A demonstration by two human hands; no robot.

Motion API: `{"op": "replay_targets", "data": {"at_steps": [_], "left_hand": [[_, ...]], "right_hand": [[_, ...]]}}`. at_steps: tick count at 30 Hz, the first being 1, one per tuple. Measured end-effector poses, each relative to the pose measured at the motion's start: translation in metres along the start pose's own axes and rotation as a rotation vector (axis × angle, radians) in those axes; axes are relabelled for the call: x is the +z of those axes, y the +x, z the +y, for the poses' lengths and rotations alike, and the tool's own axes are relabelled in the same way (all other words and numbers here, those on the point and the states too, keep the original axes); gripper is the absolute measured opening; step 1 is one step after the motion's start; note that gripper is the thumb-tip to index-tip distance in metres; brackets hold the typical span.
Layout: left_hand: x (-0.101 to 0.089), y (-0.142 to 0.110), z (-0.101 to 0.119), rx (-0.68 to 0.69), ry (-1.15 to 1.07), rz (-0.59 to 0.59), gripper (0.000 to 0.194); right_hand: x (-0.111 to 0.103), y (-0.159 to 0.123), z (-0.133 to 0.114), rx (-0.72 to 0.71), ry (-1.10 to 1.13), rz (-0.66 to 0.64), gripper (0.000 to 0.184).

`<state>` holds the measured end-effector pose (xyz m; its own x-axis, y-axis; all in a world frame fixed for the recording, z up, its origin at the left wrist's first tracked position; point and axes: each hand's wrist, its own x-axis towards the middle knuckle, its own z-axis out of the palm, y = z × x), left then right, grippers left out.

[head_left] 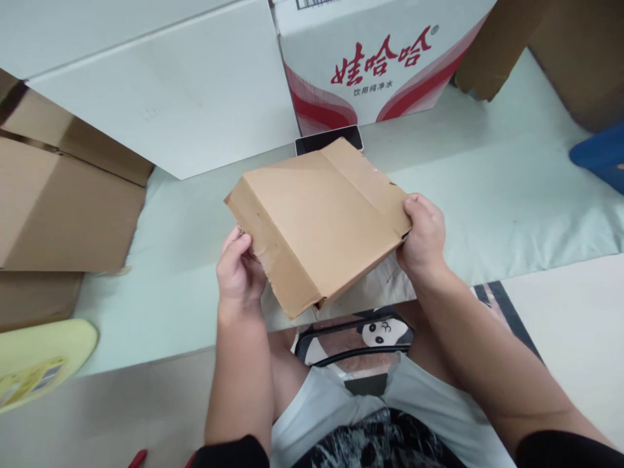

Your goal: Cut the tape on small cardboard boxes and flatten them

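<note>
Between my two hands is a flat brown cardboard box (322, 221), tilted above the near part of the cloth-covered table. My left hand (238, 266) pinches the torn-edged end flap on its left side, thumb on the outer face. At the right corner, my right hand (424, 231) is closed on the box with the thumb along the edge. The flaps at both ends look folded out and rough along their edges. What the box holds, if anything, is hidden. Just behind it lies a dark-screened phone-like device (329, 140), partly covered by the box.
A large white box (170, 97) and a white-and-red printed carton (370, 71) stand along the back. Brown cartons (73, 195) are stacked at left, above a yellow plastic item (43, 357). A blue object (602, 156) sits at far right. Pale green cloth (507, 201) covers the table.
</note>
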<state>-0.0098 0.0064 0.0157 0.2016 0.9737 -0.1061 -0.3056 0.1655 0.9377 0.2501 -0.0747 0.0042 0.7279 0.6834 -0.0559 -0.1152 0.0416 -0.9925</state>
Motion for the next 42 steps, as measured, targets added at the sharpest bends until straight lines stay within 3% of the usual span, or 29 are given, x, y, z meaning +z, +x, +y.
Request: {"op": "replay_targets", "data": {"at_steps": [21,31,42], "left_hand": [[0.0,0.0,0.0,0.002,0.033,0.008,0.036],[0.015,-0.002,0.006,0.0,-0.021,0.131,0.042],[0.015,-0.003,0.005,0.006,-0.021,0.148,0.036]], "right_hand": [[0.0,-0.001,-0.001,-0.005,0.011,-0.006,0.029],[0.001,0.0,-0.001,-0.015,0.011,-0.006,0.028],[0.001,-0.001,-0.001,-0.004,0.002,-0.002,0.028]]}}
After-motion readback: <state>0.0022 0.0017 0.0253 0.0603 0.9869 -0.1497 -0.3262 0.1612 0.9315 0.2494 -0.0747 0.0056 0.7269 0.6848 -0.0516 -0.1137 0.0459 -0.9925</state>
